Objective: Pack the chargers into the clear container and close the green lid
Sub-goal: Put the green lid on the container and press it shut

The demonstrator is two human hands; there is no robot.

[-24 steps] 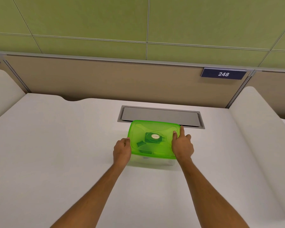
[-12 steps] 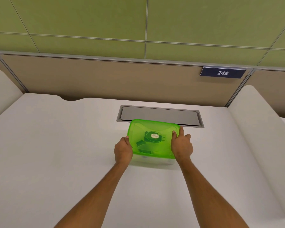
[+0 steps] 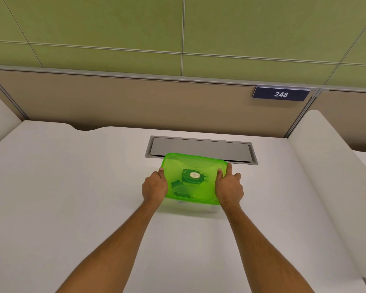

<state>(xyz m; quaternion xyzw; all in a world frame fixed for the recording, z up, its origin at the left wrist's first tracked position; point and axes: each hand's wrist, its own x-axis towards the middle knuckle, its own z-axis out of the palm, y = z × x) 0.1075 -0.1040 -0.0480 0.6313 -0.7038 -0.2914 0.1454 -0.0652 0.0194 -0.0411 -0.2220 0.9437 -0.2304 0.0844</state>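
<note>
A translucent green lid (image 3: 195, 166) lies on top of the clear container (image 3: 190, 206), which stands on the white desk. Through the lid I see dark chargers (image 3: 193, 176) inside, one round with a pale label. My left hand (image 3: 154, 188) grips the container's left edge with the thumb on the lid. Over on the right edge sits my right hand (image 3: 228, 187), thumb and forefinger pressing on the lid. Most of the container's walls are hidden under the lid and my hands.
A grey metal cable flap (image 3: 201, 150) is set into the desk (image 3: 72, 197) just behind the container. Curved white dividers (image 3: 330, 166) rise at both sides. A beige panel with a "248" sign (image 3: 281, 94) closes the back.
Both hands have stayed on the lid's edges; the left hand has shifted slightly forward along the left edge. The container has not moved.
</note>
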